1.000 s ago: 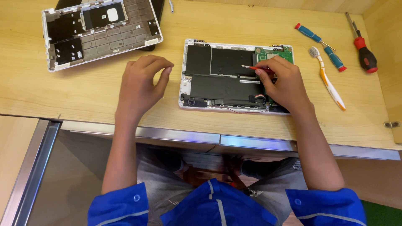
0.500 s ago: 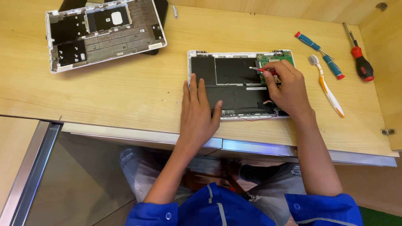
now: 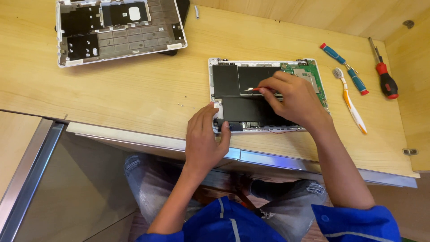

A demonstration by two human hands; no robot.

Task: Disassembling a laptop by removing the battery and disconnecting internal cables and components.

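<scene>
Opened laptop base (image 3: 242,96) lies flat on the counter (image 3: 134,89) near its front edge. Right hand (image 3: 293,98): fingers pinched on a small red-tipped tool (image 3: 252,89) over the black battery. Left hand (image 3: 205,139): fingers spread, steadying the base's near-left corner.

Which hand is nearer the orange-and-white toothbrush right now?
Right. The right hand works a small tool over the opened laptop base, just left of the toothbrush. The left hand rests at the base's front-left corner, much farther away.
</scene>
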